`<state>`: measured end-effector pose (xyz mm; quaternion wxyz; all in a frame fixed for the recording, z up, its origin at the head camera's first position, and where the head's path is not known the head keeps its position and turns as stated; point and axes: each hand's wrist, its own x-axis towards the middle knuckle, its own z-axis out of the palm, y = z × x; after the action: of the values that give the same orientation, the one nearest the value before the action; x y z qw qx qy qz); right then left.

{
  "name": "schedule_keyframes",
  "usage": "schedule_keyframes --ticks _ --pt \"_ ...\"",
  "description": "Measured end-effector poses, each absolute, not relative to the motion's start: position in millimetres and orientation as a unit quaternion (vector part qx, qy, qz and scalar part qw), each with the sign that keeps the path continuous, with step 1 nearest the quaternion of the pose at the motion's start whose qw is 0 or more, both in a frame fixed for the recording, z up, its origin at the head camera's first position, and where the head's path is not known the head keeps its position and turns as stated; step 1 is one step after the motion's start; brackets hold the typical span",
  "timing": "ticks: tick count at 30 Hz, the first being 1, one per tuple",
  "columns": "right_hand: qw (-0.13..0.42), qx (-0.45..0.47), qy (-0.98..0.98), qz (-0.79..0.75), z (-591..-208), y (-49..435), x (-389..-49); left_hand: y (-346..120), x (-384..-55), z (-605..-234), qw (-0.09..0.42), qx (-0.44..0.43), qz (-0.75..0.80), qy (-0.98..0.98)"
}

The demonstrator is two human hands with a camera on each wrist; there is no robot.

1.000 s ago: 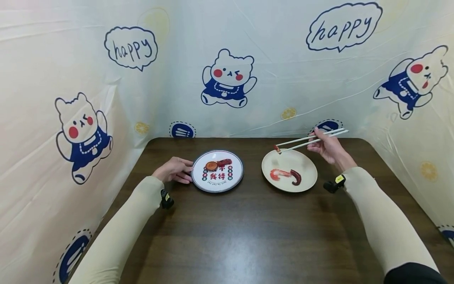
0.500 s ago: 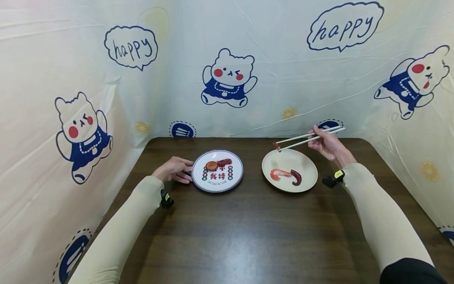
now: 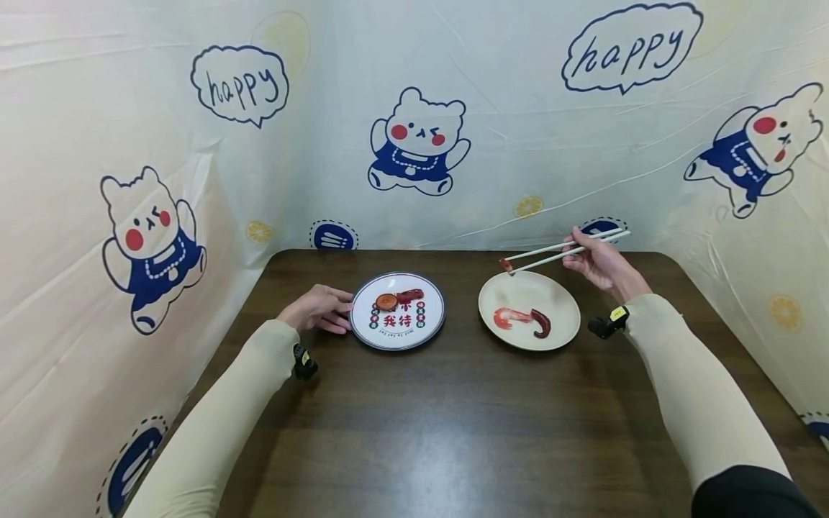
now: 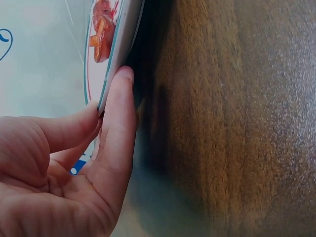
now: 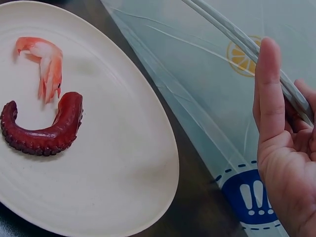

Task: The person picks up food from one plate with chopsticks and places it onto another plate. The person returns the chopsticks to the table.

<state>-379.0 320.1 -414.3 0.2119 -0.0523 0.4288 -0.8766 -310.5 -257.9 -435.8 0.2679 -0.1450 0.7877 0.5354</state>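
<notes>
Head view: your right hand [image 3: 602,267] has its fingers bent around a pair of chopsticks [image 3: 542,261], and the chopsticks pinch a small red piece [image 3: 506,265] at their far ends. That piece is well apart from your fingers, out along the sticks, and appears against the far edge of the cream plate [image 3: 518,291]; you cannot tell from here how high it hangs. Your fingers themselves show beyond the plate's far right edge. In the right wrist view, one of those fingers [image 5: 270,89] lies extended along the sticks, whose tips run out of sight.

On the cream plate sit a pink shrimp [image 3: 512,316] and, just to its right, a curled dark-red tentacle [image 3: 541,324]. Left of the cream plate, your left hand [image 3: 317,309] grips the near-left rim of a printed plate [image 3: 401,282] between thumb and fingers, as your left wrist view confirms. That plate, on the same table [image 3: 414,417], carries a round brown slice [image 3: 386,302] with a red strip [image 3: 410,296] touching or nearly touching it.

Compared with a second ago, your chopsticks and the red piece sit slightly higher relative to the cream plate, and the sticks' rear ends have shifted a little leftward. Your left hand and both plates have stayed in place.
</notes>
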Motion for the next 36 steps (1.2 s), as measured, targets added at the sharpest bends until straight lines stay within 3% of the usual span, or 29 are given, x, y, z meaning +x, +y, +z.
schedule_keyframes --ticks 36 --pt "0.223 -0.059 0.441 -0.867 -415.5 308.4 -377.7 -257.5 -311.2 -435.9 0.268 -0.148 0.538 0.786"
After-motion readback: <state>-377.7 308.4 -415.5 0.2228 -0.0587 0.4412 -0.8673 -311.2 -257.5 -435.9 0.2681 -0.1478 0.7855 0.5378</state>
